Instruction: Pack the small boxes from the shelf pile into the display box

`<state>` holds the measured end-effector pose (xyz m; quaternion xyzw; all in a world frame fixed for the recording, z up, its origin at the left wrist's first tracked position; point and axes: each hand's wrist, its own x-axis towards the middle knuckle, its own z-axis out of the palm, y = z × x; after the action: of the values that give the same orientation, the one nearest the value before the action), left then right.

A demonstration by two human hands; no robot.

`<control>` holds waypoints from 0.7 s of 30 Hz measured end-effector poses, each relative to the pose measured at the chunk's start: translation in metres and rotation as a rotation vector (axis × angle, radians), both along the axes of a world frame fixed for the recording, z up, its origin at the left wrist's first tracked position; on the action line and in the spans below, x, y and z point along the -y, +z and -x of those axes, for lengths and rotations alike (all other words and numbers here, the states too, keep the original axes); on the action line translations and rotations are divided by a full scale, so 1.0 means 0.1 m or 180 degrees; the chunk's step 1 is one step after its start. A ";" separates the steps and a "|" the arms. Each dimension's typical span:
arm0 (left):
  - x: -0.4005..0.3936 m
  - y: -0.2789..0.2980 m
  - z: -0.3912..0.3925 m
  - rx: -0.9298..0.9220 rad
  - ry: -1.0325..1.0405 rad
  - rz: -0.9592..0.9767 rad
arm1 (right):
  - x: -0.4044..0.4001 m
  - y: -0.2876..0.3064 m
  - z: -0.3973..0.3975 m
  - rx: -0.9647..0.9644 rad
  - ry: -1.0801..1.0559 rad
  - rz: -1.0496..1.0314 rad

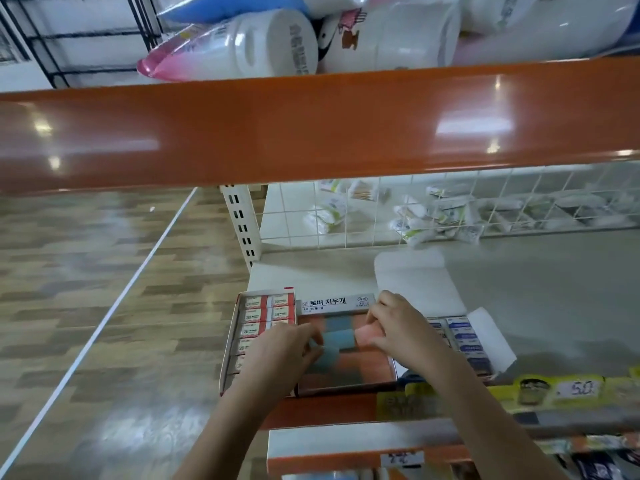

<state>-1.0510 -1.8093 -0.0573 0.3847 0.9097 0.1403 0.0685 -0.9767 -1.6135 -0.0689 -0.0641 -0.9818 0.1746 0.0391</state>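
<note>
The open display box [334, 303] stands on the grey shelf, its label strip at the back and its white lid folded up behind. Inside lie rows of small blue and pink boxes [372, 367]. My left hand [280, 351] hovers over the box's left side, its fingers touching a blue small box [334, 339] in the middle row. At the right side of the same row my right hand [398, 329] pinches a pink small box [366, 335]. Both hands hide part of the rows.
A box of red-and-white small boxes [256, 323] stands at the left, another with blue-labelled ones [465, 341] at the right. An orange shelf beam [311, 126] overhangs above. A wire grid [450, 209] with white packs backs the shelf. Yellow price tags [554, 391] line the front edge.
</note>
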 end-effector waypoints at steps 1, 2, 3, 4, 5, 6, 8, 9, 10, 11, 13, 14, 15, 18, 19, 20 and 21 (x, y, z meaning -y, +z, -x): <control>0.00 -0.01 -0.01 -0.0054 0.0038 0.0016 | 0.00 -0.01 0.00 -0.0039 0.0034 -0.0056; 0.00 -0.02 -0.02 -0.0107 0.0072 0.0024 | 0.00 -0.02 0.00 -0.0074 0.0062 -0.0081; 0.00 -0.03 -0.04 -0.0146 0.0105 0.0029 | 0.00 -0.03 -0.01 -0.0104 0.0089 -0.0086; 0.01 -0.05 -0.05 -0.0178 0.0138 0.0029 | 0.01 -0.04 -0.02 -0.0134 0.0121 -0.0096; 0.01 -0.06 -0.06 -0.0212 0.0168 0.0026 | 0.01 -0.05 -0.03 -0.0160 0.0164 -0.0139; 0.01 -0.08 -0.07 -0.0257 0.0193 0.0017 | 0.02 -0.07 -0.04 -0.0184 0.0209 -0.0209; 0.01 -0.11 -0.08 -0.0377 0.0224 -0.0001 | 0.04 -0.10 -0.05 -0.0228 0.0263 -0.0294; 0.01 -0.12 -0.09 -0.0434 0.0230 0.0014 | 0.05 -0.12 -0.06 -0.0247 0.0273 -0.0295; 0.00 -0.13 -0.09 -0.0476 0.0236 0.0039 | 0.05 -0.13 -0.06 -0.0269 0.0276 -0.0284; 0.00 -0.13 -0.10 -0.0502 0.0245 0.0068 | 0.05 -0.13 -0.06 -0.0292 0.0279 -0.0279; -0.01 -0.13 -0.12 -0.0553 0.0267 0.0085 | 0.04 -0.14 -0.07 -0.0325 0.0293 -0.0289; -0.02 -0.13 -0.14 -0.0583 0.0258 0.0081 | 0.04 -0.14 -0.07 -0.0336 0.0300 -0.0291; -0.03 -0.13 -0.16 -0.0596 0.0222 0.0070 | 0.04 -0.14 -0.07 -0.0340 0.0305 -0.0296; -0.09 -0.13 -0.22 -0.0562 -0.0040 0.0078 | 0.04 -0.14 -0.07 -0.0340 0.0311 -0.0308; -0.11 -0.13 -0.22 -0.0539 -0.0138 0.0119 | 0.04 -0.14 -0.07 -0.0337 0.0309 -0.0307; -0.12 -0.13 -0.22 -0.0521 -0.0211 0.0159 | 0.04 -0.13 -0.07 -0.0330 0.0306 -0.0303; -0.13 -0.13 -0.22 -0.0512 -0.0251 0.0190 | 0.04 -0.13 -0.07 -0.0320 0.0302 -0.0299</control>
<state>-1.0295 -1.7960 -0.0699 0.4280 0.9002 0.0790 0.0122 -0.9702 -1.6175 -0.0819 -0.0068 -0.9876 0.1330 0.0829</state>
